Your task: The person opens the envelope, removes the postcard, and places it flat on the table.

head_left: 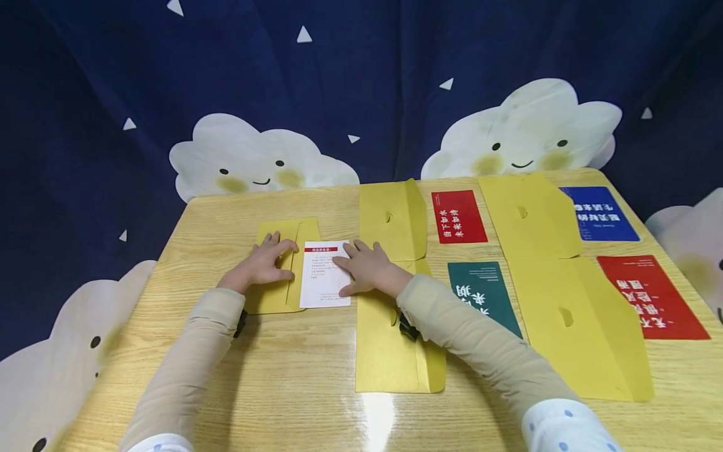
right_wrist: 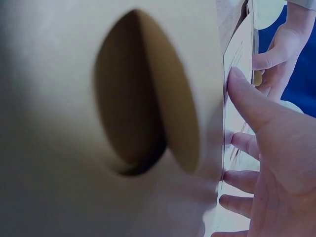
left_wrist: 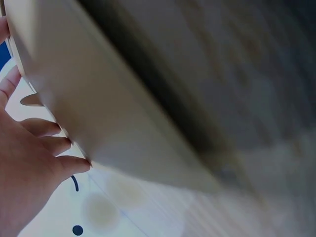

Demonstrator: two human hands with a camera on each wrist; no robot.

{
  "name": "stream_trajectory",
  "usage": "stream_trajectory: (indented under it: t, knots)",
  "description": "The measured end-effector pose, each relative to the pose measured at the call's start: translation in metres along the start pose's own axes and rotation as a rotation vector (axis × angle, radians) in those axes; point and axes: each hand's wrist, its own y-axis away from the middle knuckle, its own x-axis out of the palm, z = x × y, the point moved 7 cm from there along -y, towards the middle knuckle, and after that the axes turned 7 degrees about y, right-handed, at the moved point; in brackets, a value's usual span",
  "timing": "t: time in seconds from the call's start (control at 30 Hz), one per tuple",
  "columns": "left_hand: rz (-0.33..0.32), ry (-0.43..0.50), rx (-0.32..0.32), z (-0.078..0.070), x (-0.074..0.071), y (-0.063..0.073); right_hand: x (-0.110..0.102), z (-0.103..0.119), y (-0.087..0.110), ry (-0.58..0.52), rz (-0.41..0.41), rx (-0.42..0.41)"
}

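My left hand (head_left: 264, 262) rests on a yellow envelope (head_left: 271, 306) at the left of the table. Its fingers are spread, and in the left wrist view the fingertips (left_wrist: 79, 164) touch the envelope's surface. Partly over the envelope's right side lies a white card (head_left: 324, 289) with a red strip and small print; whether its edge goes inside the envelope I cannot tell. My right hand (head_left: 369, 270) touches the card's right side with extended fingers. In the right wrist view the thumb (right_wrist: 242, 81) lies against the card, and nothing is gripped.
Beside my right forearm lie two more yellow envelopes (head_left: 384, 358), with another pair (head_left: 582, 351) farther right. Flat cards lie near them: red (head_left: 459, 216), green (head_left: 487, 282), blue (head_left: 607, 213) and another red (head_left: 658, 295). Behind the wooden table (head_left: 294, 389) hangs a dark blue curtain (head_left: 361, 75).
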Motion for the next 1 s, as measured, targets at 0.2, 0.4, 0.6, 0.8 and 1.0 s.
stream_trajectory:
  t: [0.2,0.4,0.6,0.8,1.0]
  knots:
    - [0.000,0.001,-0.010,0.005,-0.002,0.001,0.000,-0.001,-0.001,-0.006,-0.007,-0.006]
    - [-0.009,0.014,-0.010,0.009,-0.004,0.004,0.002,-0.002,-0.003,-0.010,-0.013,-0.014]
    - [-0.010,0.020,-0.018,0.011,-0.004,0.004,-0.003,0.000,-0.005,-0.009,-0.051,-0.039]
    - [-0.005,0.033,-0.030,0.011,-0.003,0.004,-0.009,-0.005,-0.009,-0.120,-0.116,-0.060]
    - [0.001,0.035,-0.036,0.009,-0.003,0.003,-0.006,-0.022,-0.018,-0.315,-0.126,-0.024]
